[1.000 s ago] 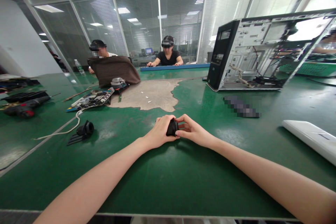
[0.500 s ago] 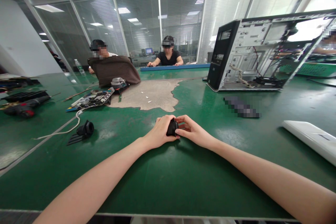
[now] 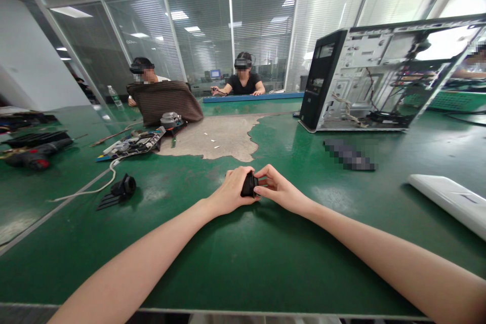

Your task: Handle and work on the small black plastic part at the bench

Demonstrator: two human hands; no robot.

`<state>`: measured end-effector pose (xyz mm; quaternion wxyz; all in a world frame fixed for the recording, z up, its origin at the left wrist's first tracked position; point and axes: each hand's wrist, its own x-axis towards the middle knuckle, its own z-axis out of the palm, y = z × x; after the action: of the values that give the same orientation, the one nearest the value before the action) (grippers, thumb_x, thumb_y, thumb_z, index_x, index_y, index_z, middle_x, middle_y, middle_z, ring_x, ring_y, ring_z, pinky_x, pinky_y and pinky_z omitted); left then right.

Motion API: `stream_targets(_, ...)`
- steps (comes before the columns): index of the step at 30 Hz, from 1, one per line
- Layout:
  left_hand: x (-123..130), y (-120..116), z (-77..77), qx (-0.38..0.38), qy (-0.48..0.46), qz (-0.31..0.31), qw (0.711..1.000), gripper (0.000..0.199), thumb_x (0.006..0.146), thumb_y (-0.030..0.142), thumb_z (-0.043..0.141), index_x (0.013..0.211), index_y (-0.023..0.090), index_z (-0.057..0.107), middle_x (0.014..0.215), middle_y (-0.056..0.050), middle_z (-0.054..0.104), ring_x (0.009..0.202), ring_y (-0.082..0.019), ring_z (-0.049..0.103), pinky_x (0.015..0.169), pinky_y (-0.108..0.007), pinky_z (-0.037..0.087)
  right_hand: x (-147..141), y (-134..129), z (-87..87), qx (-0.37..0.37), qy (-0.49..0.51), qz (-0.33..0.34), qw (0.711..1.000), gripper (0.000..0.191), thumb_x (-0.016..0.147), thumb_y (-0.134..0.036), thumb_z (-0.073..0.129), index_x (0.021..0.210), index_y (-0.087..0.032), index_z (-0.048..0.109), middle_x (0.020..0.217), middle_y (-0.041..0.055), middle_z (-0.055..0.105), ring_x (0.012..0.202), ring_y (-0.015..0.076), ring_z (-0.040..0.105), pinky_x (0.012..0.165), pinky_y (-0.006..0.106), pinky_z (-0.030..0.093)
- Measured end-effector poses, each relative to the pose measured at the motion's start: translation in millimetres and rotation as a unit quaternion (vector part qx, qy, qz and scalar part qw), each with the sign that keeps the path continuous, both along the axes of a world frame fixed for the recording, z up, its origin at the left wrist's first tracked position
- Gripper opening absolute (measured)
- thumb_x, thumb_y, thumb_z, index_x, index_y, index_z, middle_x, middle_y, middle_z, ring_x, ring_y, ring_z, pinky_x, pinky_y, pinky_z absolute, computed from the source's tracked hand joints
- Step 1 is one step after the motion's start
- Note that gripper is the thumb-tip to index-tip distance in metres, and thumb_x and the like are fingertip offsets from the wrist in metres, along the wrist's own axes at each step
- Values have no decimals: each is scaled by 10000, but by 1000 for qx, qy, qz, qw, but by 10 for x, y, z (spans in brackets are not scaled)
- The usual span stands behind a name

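Observation:
Just above the green table (image 3: 243, 253), a small black part (image 3: 248, 185) with a ribbed round end sits between my hands. Its kind is not plain, since fingers cover much of it. My left hand (image 3: 231, 190) wraps round its left side, thumb toward me. The thumb and fingertips of my right hand (image 3: 281, 190) pinch the ribbed end from the right. Off to the left lies a black plastic piece (image 3: 123, 190) with a round collar and flat slats.
An opened computer case (image 3: 375, 81) stands at the back right, a white panel (image 3: 451, 200) nearer on the right. Left are a circuit board (image 3: 132, 144), a cable (image 3: 114, 172) and a power drill (image 3: 38, 156). Two people (image 3: 246, 81) sit across the table, one behind a brown cloth-like cover (image 3: 167, 101).
My right hand's fingers have shifted very slightly around the end of the black part. Across the table, one person has raised a hand holding something dark.

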<state>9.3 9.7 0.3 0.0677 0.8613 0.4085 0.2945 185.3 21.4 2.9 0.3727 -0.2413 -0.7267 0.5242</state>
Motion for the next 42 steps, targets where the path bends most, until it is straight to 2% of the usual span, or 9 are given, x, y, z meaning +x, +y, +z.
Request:
stream_targets(5, -9, -5, 14, -2, -3, -2, 1000, 547, 672, 346, 639, 1107, 219, 333, 1044, -41, 493, 963, -212, 473, 852, -359, 311, 10, 14, -2, -14, -21, 0, 1000, 285, 743, -244, 576, 979, -204, 421, 1009, 35, 483, 862, 135, 548, 737, 301, 462)
stream_targets(11, -16, -4, 4, -5, 2, -3, 1000, 553, 660, 307, 646, 1105, 214, 331, 1053, -47, 484, 970, -217, 468, 855, -361, 313, 36, 8, -3, -24, -2, 45, 999, 339, 699, -206, 630, 937, -219, 389, 880, -4, 524, 840, 127, 553, 717, 281, 462)
stream_targets(16, -5, -6, 1, -2, 0, 0, 1000, 539, 676, 353, 630, 1105, 214, 334, 1045, -48, 486, 964, -215, 471, 854, -363, 314, 11, -2, -8, -6, 5, 13, 1000, 233, 738, -265, 586, 882, -210, 411, 922, 7, 513, 850, 129, 547, 701, 271, 463)
stream_targets(19, -3, -5, 2, -3, 2, -1, 1000, 540, 676, 364, 631, 1103, 216, 336, 1041, -47, 489, 959, -213, 475, 851, -364, 315, 2, 6, -21, 10, -4, -5, 1000, 246, 739, -275, 582, 912, -208, 420, 949, 16, 503, 867, 134, 545, 739, 293, 465)
stream_targets(24, -6, -11, 10, -5, -1, -5, 1000, 550, 674, 352, 636, 1109, 217, 328, 1045, -43, 489, 963, -208, 471, 852, -361, 309, 18, 19, -17, -3, -22, -4, 1000, 311, 744, -263, 576, 1002, -208, 411, 1018, 39, 485, 869, 135, 546, 752, 311, 471)
stream_targets(30, -11, -13, 16, -7, 2, -4, 1000, 536, 667, 314, 639, 1095, 209, 334, 1034, -45, 490, 945, -209, 470, 841, -354, 313, 38, 7, 9, -24, -8, 42, 999, 346, 694, -229, 637, 931, -215, 386, 885, -4, 520, 844, 127, 553, 722, 286, 471)
stream_targets(36, -2, -7, 9, -4, -3, -1, 1000, 533, 672, 352, 632, 1095, 217, 337, 1033, -45, 492, 946, -212, 473, 850, -365, 308, 19, 5, -3, 0, -1, 6, 1000, 223, 751, -275, 575, 894, -205, 418, 943, 12, 511, 857, 129, 547, 728, 285, 462)
stream_targets(42, 3, -20, 32, -15, -4, -2, 1000, 538, 669, 351, 638, 1100, 224, 343, 1040, -47, 497, 960, -221, 473, 854, -375, 314, 15, 10, -2, -2, -25, -13, 1000, 300, 747, -284, 573, 997, -206, 428, 1021, 41, 488, 877, 140, 543, 773, 325, 469)
